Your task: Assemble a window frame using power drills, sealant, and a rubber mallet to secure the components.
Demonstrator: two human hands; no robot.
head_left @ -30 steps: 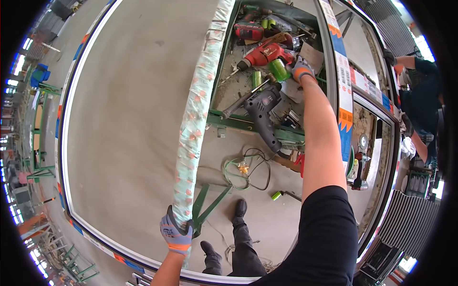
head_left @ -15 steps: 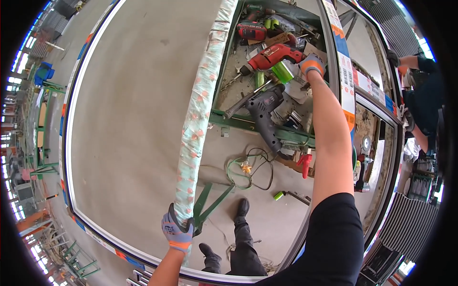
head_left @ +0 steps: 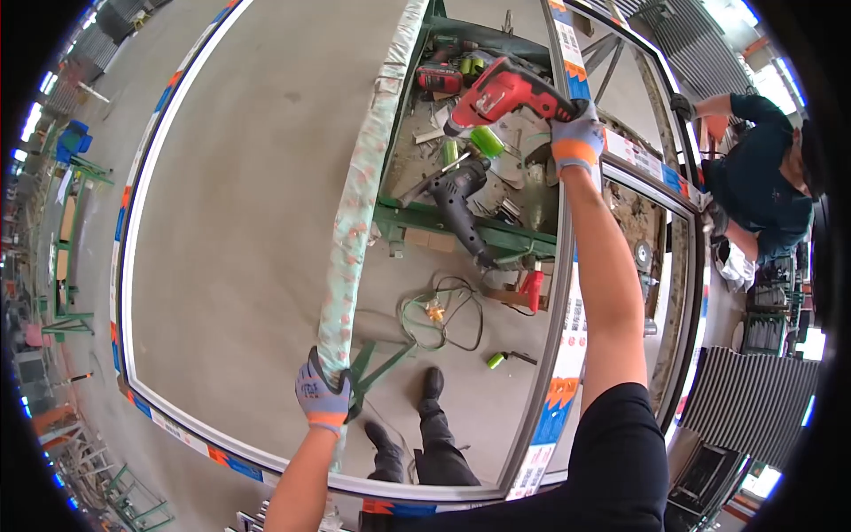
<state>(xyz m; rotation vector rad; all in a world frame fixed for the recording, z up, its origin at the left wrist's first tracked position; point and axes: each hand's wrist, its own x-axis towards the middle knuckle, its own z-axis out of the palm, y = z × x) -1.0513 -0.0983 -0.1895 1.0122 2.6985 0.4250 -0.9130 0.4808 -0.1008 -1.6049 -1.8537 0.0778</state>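
Above the green tray [head_left: 523,241], close to its right edge, the head view shows the right hand [head_left: 576,137] closed around the red drill's [head_left: 498,96] rear end. The left hand [head_left: 321,392] grips the wrapped bar [head_left: 351,217], which passes the tray's left edge. One dark drill [head_left: 460,206] lies across the near edge.

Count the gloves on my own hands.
2: one on the left hand, which grips the wrapped bar; one on the right hand, which holds the red drill by its handle. Neither is hidden.
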